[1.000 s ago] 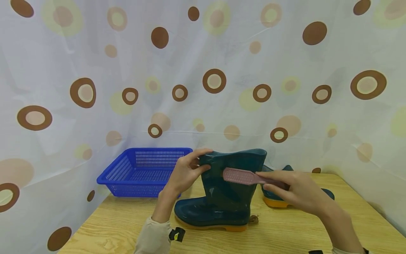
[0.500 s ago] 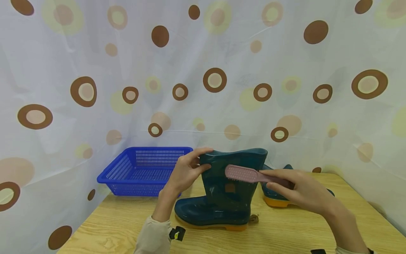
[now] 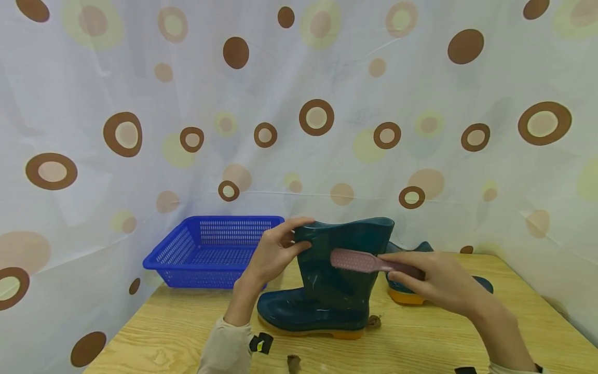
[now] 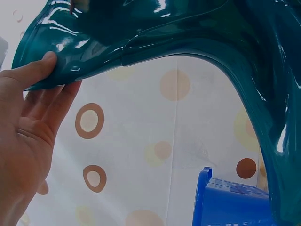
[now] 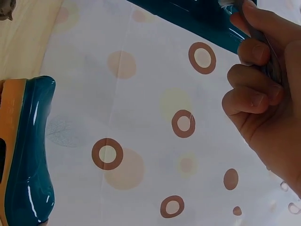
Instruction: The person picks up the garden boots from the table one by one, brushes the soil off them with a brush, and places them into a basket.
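A dark teal rubber boot with an orange sole stands upright on the wooden table. My left hand grips the top rim of its shaft, thumb over the edge; the left wrist view shows the fingers on the glossy rim of the boot. My right hand holds the handle of a pink brush, whose head lies against the side of the shaft. In the right wrist view the curled fingers wrap the handle. A second teal boot lies behind my right hand, also seen as a sole-up boot.
A blue plastic basket stands at the table's back left. A dotted white curtain encloses the back and both sides. Two small brown bits lie on the table, one by the boot's heel and one near the front edge.
The brush has slid slightly back and forth along the boot's shaft. A small brown bit now lies near the table's front edge. My left hand has kept its grip.
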Demonstrator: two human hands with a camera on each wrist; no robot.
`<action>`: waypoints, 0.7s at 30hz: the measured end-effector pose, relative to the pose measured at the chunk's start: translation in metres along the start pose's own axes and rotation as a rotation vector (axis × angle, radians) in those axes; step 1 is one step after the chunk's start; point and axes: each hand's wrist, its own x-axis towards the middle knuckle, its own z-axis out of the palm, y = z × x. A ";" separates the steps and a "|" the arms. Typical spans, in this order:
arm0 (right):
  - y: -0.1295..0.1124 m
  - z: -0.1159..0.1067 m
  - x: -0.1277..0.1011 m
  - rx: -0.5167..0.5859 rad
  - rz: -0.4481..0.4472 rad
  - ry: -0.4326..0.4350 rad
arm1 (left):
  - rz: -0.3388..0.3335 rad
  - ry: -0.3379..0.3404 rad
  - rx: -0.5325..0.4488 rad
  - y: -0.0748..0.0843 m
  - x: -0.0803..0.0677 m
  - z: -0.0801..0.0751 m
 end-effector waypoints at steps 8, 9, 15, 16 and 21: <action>0.005 0.001 0.003 0.163 0.152 -0.343 | -0.076 -0.023 0.029 0.000 0.000 -0.001; 0.006 0.001 0.003 0.173 0.161 -0.363 | -0.092 -0.028 0.032 0.000 0.000 -0.001; 0.009 0.000 0.002 0.192 0.207 -0.409 | -0.170 -0.074 0.044 -0.002 -0.002 -0.002; 0.009 0.000 0.002 0.191 0.214 -0.413 | -0.183 -0.086 0.042 -0.003 -0.002 -0.001; 0.007 -0.001 0.002 0.191 0.212 -0.412 | -0.295 -0.111 -0.004 -0.010 -0.009 -0.001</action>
